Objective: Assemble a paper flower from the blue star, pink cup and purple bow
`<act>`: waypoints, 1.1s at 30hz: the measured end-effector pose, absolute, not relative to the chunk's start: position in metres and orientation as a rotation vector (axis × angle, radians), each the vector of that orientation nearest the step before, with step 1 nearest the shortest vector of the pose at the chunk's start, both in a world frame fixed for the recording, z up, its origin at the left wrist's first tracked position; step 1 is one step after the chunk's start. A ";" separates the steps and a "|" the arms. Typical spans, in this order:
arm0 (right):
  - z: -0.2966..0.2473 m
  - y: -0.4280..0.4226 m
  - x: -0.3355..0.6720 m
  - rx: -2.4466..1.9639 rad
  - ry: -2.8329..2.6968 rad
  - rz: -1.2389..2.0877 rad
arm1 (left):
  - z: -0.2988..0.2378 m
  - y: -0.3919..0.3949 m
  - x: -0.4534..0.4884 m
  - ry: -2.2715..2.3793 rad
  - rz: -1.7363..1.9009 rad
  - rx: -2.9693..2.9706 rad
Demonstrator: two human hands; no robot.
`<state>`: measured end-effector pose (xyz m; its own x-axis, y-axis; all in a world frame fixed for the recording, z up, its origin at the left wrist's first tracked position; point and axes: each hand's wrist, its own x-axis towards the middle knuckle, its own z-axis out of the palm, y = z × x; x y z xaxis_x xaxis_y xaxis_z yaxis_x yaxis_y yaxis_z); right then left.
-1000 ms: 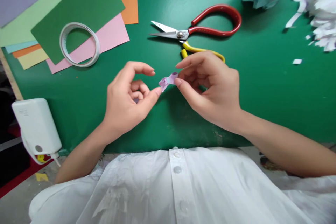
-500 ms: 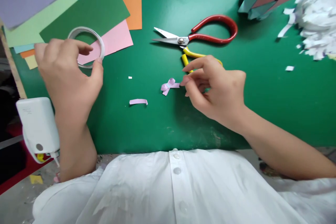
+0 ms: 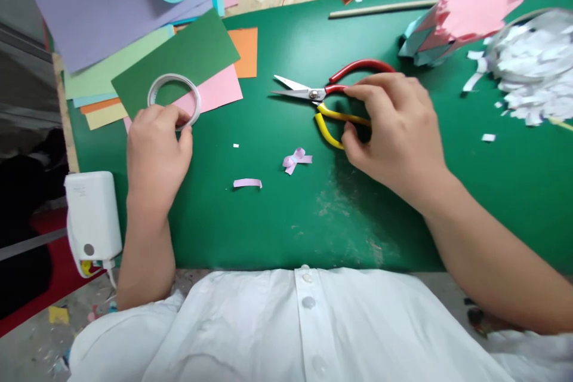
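A small lilac paper bow [image 3: 296,159] lies on the green mat [image 3: 277,209] in front of me, with a short lilac strip [image 3: 248,182] to its left. My left hand [image 3: 156,152] grips the near edge of a white tape roll [image 3: 173,95] lying on coloured paper. My right hand [image 3: 394,131] is curled over the handles of two pairs of scissors: the red-handled pair [image 3: 322,86] with its blades pointing left, and the yellow-handled pair [image 3: 329,125] under my fingers.
Stacked coloured paper sheets [image 3: 134,54] lie at the back left. A white glue gun [image 3: 92,218] sits at the left edge. A pink and blue paper piece [image 3: 452,18] and a heap of white scraps [image 3: 532,68] are at the back right, a wooden stick [image 3: 380,9] behind.
Both hands let go of the bow, which now lies on the mat. My left hand went left to the tape roll; my right hand moved back onto the scissor handles.
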<state>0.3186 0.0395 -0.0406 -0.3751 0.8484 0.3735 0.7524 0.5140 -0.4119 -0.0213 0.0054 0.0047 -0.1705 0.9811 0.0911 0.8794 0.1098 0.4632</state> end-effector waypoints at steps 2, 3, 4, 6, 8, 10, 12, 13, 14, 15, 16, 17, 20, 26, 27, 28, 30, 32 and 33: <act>-0.049 0.044 0.321 -1.282 -2.182 0.283 | 0.004 0.006 -0.021 2.134 0.687 1.851; -0.053 0.048 0.322 -1.260 -2.177 0.293 | 0.004 0.006 -0.020 2.127 0.720 1.856; -0.058 0.051 0.324 -1.230 -2.176 0.286 | 0.004 0.006 -0.018 2.120 0.753 1.859; -0.066 0.059 0.326 -1.168 -2.187 0.244 | 0.003 0.006 -0.015 2.094 0.823 1.847; -0.069 0.065 0.327 -1.138 -2.203 0.184 | 0.003 0.004 -0.011 2.038 0.899 1.822; -0.064 0.066 0.324 -1.160 -2.236 0.128 | 0.004 0.002 -0.007 1.979 0.989 1.796; -0.050 0.061 0.318 -1.269 -2.288 0.100 | 0.007 0.000 -0.001 1.944 1.012 1.773; -0.041 0.057 0.315 -1.371 -2.332 0.117 | 0.009 -0.002 0.002 1.945 0.920 1.779; -0.033 0.053 0.312 -1.460 -2.342 0.134 | 0.012 -0.003 0.004 1.919 0.865 1.819; -0.025 0.050 0.309 -1.517 -2.344 0.155 | 0.014 -0.004 0.006 1.913 0.824 1.861; -0.019 0.047 0.308 -1.557 -2.366 0.183 | 0.015 -0.005 0.008 1.928 0.785 1.894; -0.015 0.046 0.306 -1.577 -2.391 0.205 | 0.016 -0.005 0.009 1.943 0.762 1.924; -0.012 0.050 0.306 -1.594 -2.481 0.270 | 0.015 -0.005 0.009 1.997 0.733 1.973; -0.013 0.057 0.302 -1.637 -2.474 0.300 | 0.008 -0.004 0.006 1.945 0.793 2.070; -0.011 0.057 0.300 -1.652 -2.471 0.289 | 0.007 -0.003 0.006 1.945 0.800 2.080; -0.008 0.056 0.299 -1.666 -2.463 0.278 | 0.007 -0.003 0.006 1.950 0.803 2.089; -0.002 0.055 0.294 -1.655 -2.439 0.257 | 0.007 -0.003 0.006 1.963 0.809 2.101; 0.004 0.056 0.288 -1.568 -2.426 0.238 | 0.008 -0.003 0.006 1.963 0.832 2.097; 0.006 0.057 0.284 -1.505 -2.425 0.230 | 0.008 -0.003 0.006 1.958 0.847 2.088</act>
<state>0.2840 0.0569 0.0057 -0.4196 0.8953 0.1497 0.8513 0.4453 -0.2774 0.0058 -0.0026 0.0080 -0.0153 0.9563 0.2920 0.8676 -0.1324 0.4793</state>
